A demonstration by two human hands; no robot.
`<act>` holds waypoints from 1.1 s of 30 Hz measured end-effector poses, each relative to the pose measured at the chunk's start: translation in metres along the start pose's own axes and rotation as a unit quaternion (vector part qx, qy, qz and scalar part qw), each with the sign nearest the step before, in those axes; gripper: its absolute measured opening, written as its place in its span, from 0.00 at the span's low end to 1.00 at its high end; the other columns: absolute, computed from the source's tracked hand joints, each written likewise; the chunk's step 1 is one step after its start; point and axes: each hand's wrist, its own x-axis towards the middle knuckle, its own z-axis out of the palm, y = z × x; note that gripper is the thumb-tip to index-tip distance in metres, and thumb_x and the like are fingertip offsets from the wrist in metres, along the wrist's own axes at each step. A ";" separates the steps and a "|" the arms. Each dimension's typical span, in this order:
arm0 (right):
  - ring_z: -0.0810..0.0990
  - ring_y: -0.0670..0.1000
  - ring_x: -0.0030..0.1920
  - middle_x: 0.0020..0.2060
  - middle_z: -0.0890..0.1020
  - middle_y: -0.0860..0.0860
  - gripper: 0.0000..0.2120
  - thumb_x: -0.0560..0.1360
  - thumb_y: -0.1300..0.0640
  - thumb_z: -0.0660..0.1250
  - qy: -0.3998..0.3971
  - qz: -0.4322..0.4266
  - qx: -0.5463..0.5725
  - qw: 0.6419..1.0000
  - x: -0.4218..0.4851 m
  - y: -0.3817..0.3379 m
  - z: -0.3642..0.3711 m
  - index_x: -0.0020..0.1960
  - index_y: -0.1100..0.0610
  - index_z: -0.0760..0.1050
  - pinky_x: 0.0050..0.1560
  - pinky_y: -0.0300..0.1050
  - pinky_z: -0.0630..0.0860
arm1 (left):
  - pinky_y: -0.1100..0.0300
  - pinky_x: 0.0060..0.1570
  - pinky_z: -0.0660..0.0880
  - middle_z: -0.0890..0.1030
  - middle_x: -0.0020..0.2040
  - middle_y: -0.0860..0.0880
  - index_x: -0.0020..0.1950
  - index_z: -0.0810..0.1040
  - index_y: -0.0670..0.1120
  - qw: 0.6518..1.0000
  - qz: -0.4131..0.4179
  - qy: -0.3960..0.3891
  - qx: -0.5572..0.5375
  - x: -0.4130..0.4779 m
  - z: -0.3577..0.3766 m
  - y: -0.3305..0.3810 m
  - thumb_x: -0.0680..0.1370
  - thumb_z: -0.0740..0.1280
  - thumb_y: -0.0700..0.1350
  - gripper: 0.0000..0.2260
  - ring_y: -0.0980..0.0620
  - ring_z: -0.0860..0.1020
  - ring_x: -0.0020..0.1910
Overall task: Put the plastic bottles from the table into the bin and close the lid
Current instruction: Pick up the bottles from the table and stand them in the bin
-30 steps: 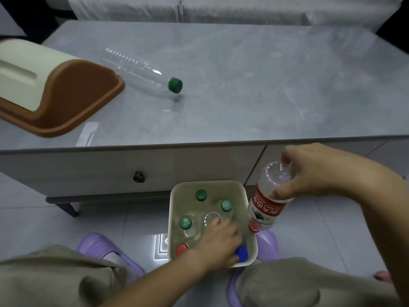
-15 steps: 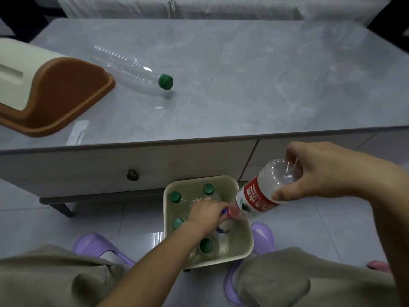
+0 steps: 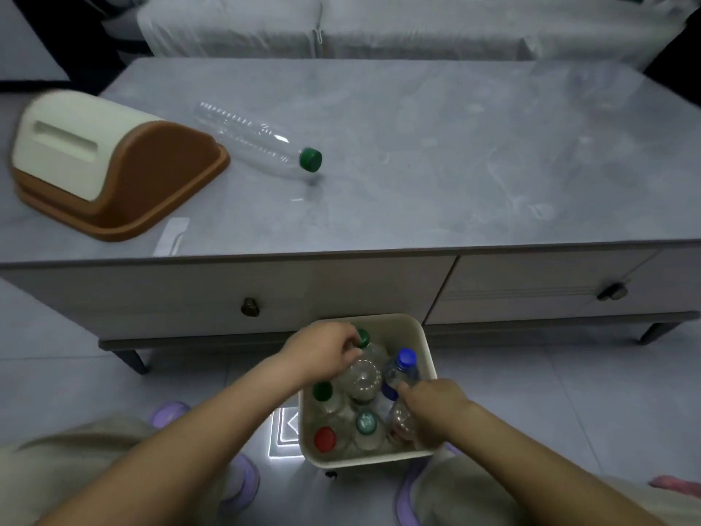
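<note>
Clear ribbed bottle (image 3: 255, 140) is lying on the glossy grey table (image 3: 436, 153); left hand (image 3: 322, 353) is pinching a green cap (image 3: 363, 337) inside the cream bin (image 3: 426, 347), right hand (image 3: 432, 410) curling around a blue-capped bottle (image 3: 400, 370).

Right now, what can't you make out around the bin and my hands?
- Head view: right hand covers the bottle beneath it in the bin; grip unclear.
- Left hand hides the green-capped bottle it touches.
- Bin floor: hidden by packed bottles.
- Bin lid: far side faces away.
</note>
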 end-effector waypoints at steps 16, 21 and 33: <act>0.78 0.54 0.49 0.49 0.79 0.52 0.14 0.74 0.47 0.67 0.503 -0.045 0.299 0.810 0.041 -0.043 -0.259 0.54 0.55 0.77 0.47 0.49 0.76 | 0.58 0.59 0.73 0.77 0.62 0.52 0.62 0.74 0.55 0.991 -0.120 -0.035 -0.056 -0.081 0.012 -0.060 0.74 0.60 0.61 0.20 0.50 0.76 0.61; 0.73 0.64 0.61 0.65 0.68 0.60 0.29 0.73 0.48 0.67 0.417 0.094 0.312 0.848 0.116 -0.022 -0.299 0.70 0.55 0.62 0.57 0.54 0.71 | 0.58 0.62 0.72 0.76 0.62 0.54 0.59 0.76 0.57 0.982 -0.137 0.012 -0.127 -0.089 -0.007 -0.061 0.72 0.62 0.62 0.18 0.54 0.76 0.60; 0.78 0.54 0.55 0.55 0.81 0.51 0.21 0.74 0.48 0.68 0.446 0.001 0.401 0.800 0.027 -0.002 -0.219 0.64 0.54 0.73 0.51 0.45 0.73 | 0.57 0.57 0.76 0.80 0.58 0.49 0.57 0.74 0.54 0.889 -0.093 0.264 -0.361 -0.084 -0.083 -0.033 0.75 0.69 0.48 0.12 0.57 0.79 0.52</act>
